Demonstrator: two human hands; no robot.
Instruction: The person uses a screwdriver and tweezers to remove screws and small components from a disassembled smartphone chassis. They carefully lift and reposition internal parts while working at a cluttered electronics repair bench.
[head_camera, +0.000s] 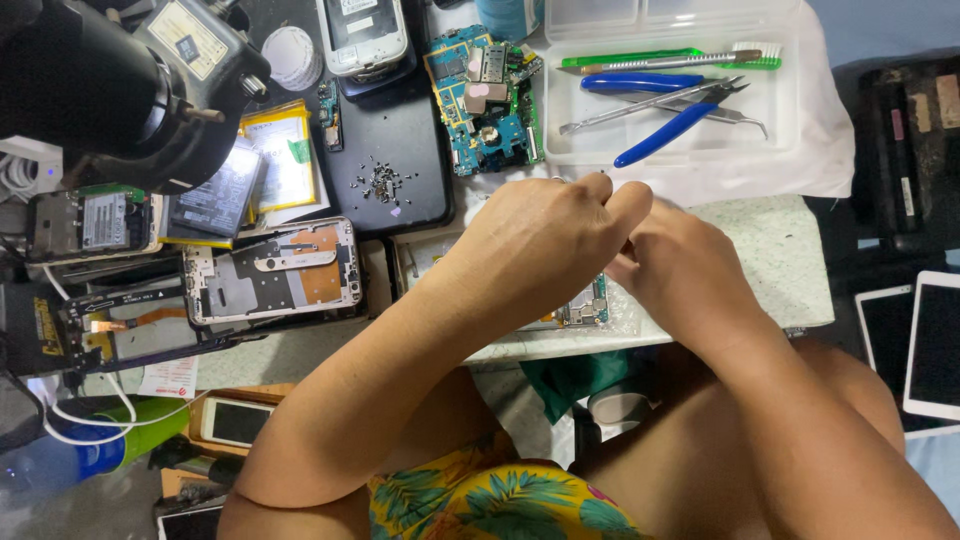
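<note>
head view: circuit board (585, 310) mostly hidden under both hands, grip perhaps closed

Two bare hands — left hand (540, 245) and right hand (680, 275) — meet, fingers curled, above a circuit board (585, 310) on a white tray (790, 260); blue pliers (660, 125) nearby.

Two hands, left (540, 245) and right (680, 270), are working; one blue-handled pliers (660, 125), one green toothbrush (680, 58), one tweezers (650, 103) are lying in one clear tray (780, 135); two tablets (915, 345) are sitting right.
</note>
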